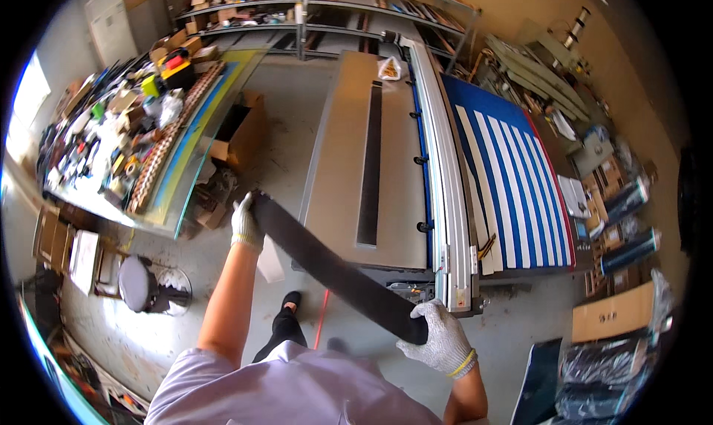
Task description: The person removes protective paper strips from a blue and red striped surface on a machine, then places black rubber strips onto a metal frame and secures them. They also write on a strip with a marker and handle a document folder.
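A long, dark, flat strip (338, 270) stretches between my two gloved hands, slanting down from left to right in front of my body. My left hand (246, 224) is closed round its upper left end. At the lower right end, my right hand (440, 337) grips the strip, fingers curled over its edge. Both hands wear pale knit gloves. Beyond them, a similar dark strip (370, 169) lies lengthwise on the tan worktable (330, 165). What the strips are made of I cannot make out.
A long metal machine beam (438, 157) runs along the worktable's right side. Right of it lie blue and white strips (512, 187). A cluttered glass-edged table (189, 180) stands at left, with a cardboard box (245, 135) beside it. A round stool (136, 284) is at lower left.
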A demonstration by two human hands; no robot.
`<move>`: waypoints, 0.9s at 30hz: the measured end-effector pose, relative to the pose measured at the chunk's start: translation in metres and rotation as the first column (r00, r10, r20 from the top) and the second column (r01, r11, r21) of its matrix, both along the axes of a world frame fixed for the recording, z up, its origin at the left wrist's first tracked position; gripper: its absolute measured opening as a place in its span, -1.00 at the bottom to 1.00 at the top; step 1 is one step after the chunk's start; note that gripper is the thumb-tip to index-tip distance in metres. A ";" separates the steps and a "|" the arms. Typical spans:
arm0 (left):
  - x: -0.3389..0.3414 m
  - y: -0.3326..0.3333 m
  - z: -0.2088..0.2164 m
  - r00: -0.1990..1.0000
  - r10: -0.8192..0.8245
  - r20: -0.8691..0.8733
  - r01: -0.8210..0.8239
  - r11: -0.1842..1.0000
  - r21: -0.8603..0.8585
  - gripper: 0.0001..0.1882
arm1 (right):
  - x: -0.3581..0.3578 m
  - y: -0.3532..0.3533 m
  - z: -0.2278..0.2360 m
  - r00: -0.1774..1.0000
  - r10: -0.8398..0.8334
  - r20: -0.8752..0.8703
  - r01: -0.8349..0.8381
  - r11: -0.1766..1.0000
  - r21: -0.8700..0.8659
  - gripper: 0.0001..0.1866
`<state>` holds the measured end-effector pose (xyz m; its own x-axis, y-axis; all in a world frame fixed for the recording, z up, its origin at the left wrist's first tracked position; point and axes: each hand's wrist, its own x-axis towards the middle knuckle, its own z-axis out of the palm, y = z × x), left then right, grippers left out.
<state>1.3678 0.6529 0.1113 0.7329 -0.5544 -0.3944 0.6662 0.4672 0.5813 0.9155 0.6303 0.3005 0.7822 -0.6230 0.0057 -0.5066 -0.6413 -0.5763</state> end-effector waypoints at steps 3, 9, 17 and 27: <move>0.051 -0.080 0.021 0.965 -0.261 0.031 0.262 0.964 -0.048 -0.65 | 0.045 -0.004 -0.034 0.984 -0.180 0.008 0.180 0.984 0.010 -0.41; 0.080 -0.220 0.115 0.849 -0.358 0.389 0.435 0.891 -0.130 -0.63 | 0.126 -0.006 -0.074 0.887 -0.444 0.128 0.459 0.879 -0.132 -0.38; 0.075 -0.288 0.083 0.713 -0.536 0.453 0.608 0.794 -0.018 -0.54 | 0.177 -0.001 -0.142 0.781 -0.590 0.205 0.620 0.772 -0.142 -0.33; 0.027 -0.248 -0.160 0.498 -0.867 -0.009 0.710 0.402 0.579 -0.61 | 0.167 0.058 -0.225 0.649 -0.680 -0.341 0.753 0.638 0.161 -0.37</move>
<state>1.3943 0.4052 -0.0484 0.1682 -0.7419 -0.6491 0.3735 -0.5614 0.7385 1.0824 0.6878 0.0752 0.0390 -0.9314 -0.3618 -0.8739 0.1438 -0.4644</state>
